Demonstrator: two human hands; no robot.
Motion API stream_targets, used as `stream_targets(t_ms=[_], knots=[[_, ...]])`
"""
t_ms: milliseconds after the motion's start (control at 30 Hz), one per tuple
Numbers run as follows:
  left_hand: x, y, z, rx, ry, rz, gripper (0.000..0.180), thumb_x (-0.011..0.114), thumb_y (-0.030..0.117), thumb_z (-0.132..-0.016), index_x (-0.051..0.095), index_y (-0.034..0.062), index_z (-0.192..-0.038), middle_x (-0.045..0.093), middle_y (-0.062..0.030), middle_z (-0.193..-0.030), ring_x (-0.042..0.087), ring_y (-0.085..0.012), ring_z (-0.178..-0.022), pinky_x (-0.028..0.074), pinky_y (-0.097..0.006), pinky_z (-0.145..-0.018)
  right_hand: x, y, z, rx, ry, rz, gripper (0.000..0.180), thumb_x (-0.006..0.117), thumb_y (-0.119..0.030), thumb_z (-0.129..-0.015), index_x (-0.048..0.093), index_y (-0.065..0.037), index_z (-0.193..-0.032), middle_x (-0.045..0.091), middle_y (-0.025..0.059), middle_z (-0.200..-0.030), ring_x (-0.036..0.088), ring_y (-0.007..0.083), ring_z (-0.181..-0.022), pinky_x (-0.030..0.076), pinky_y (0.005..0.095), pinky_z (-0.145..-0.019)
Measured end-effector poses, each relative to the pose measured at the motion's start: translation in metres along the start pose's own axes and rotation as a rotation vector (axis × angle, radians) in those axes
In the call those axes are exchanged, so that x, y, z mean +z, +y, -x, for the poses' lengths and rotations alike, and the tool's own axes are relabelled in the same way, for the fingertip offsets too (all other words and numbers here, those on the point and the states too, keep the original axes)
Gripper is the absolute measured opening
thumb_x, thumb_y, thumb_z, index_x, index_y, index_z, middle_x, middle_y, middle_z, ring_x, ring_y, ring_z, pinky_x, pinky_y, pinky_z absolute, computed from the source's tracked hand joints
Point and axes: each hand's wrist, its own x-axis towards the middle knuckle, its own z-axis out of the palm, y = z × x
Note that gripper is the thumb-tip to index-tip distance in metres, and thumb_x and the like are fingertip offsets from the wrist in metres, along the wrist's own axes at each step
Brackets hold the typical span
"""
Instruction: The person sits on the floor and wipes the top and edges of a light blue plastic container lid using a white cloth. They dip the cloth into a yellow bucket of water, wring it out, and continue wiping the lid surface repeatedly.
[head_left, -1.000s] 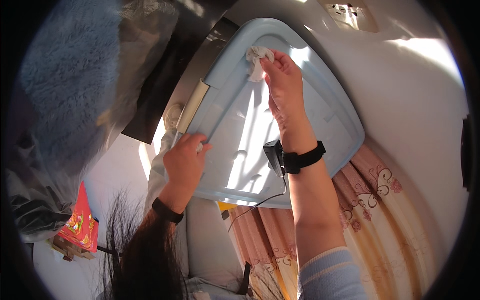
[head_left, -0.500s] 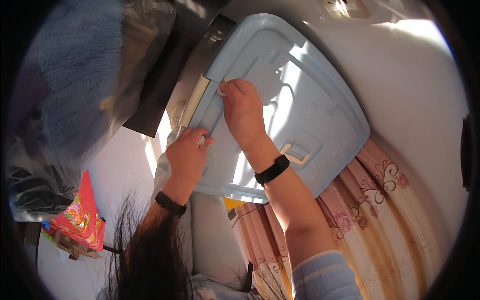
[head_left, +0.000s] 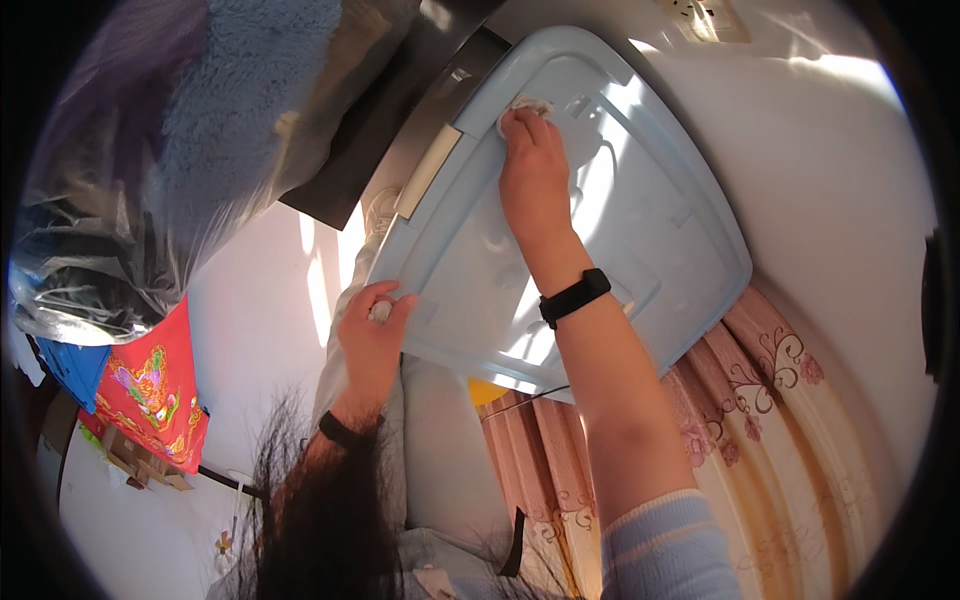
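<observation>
A large light-blue plastic storage box lid (head_left: 470,260) fills the middle of the view, with a cream latch (head_left: 430,170) on its left edge. Near the lid's top left corner my right hand (head_left: 537,180) presses a crumpled white wipe (head_left: 530,104) onto the surface, fingers closed around it. Lower down, by the lid's left edge, is my left hand (head_left: 370,340). Its curled fingers and thumb pinch a small crumpled white wad (head_left: 380,311), which looks like tissue. Whatever lies beneath the lid is hidden.
At the left bulges a clear plastic bag (head_left: 240,110) of blue fluffy fabric. A red patterned bag (head_left: 160,380) lies below it. Pink floral curtains (head_left: 720,400) hang at the lower right, beside a white wall (head_left: 820,180) with a socket (head_left: 705,18). My grey-trousered legs (head_left: 445,450) are under the lid.
My right hand has slid the wipe up and to the right across the lid. My left hand has moved slightly down, away from the latch. The whole view has shifted a little.
</observation>
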Motion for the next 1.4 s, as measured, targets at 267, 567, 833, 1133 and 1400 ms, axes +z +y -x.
stream_targets(t_ms=[267,567,833,1133,1400], knots=[[-0.040,0.001,-0.007,-0.095,0.185,0.114,0.019,0.076,0.010,-0.092,0.071,0.0032,-0.110,0.063,0.0014,-0.081,0.058,-0.0078,-0.066,0.049,-0.024,-0.057,0.015,-0.096,0.149,0.170,-0.519,-0.541,0.026,0.062,0.010,-0.080,0.073,-0.001,-0.101,0.071,0.0126,-0.102,0.066,0.0336,-0.098,0.056,0.0400,-0.089],[-0.081,-0.019,0.002,-0.200,0.269,0.192,0.021,0.074,0.010,-0.094,0.071,0.0024,-0.113,0.064,0.0010,-0.084,0.061,-0.0081,-0.069,0.054,-0.025,-0.059,-0.046,-0.011,0.041,0.642,-0.006,-0.953,0.028,0.065,-0.004,-0.097,0.070,-0.002,-0.125,0.069,0.0036,-0.107,0.064,0.0114,-0.097,0.052,0.0269,-0.086],[-0.052,-0.029,0.009,-0.187,-0.011,0.158,0.020,0.077,0.012,-0.090,0.074,0.0041,-0.108,0.066,-0.0005,-0.088,0.061,-0.0111,-0.069,0.052,-0.026,-0.065,0.005,-0.003,0.059,-0.049,-0.017,-0.137,0.037,0.060,0.012,-0.082,0.072,0.003,-0.115,0.065,0.0177,-0.113,0.059,0.0384,-0.105,0.051,0.0443,-0.093],[-0.016,0.021,-0.010,0.326,-0.186,-0.321,0.036,0.073,0.010,-0.090,0.068,0.0067,-0.125,0.066,-0.0114,-0.115,0.065,-0.0271,-0.103,0.053,-0.038,-0.090,0.002,-0.101,0.199,0.555,-0.462,-0.868,0.023,0.065,0.001,-0.091,0.073,-0.001,-0.113,0.065,0.0090,-0.104,0.064,0.0250,-0.097,0.053,0.0353,-0.085],[0.042,0.080,-0.044,0.560,-0.315,-0.528,0.053,0.074,0.011,-0.089,0.060,0.0105,-0.141,0.061,-0.0114,-0.128,0.064,-0.0317,-0.114,0.055,-0.040,-0.092,-0.060,0.091,-0.008,0.366,0.393,-0.368,0.025,0.062,0.001,-0.092,0.075,-0.007,-0.112,0.065,0.0102,-0.115,0.064,0.0238,-0.097,0.052,0.0345,-0.087]])
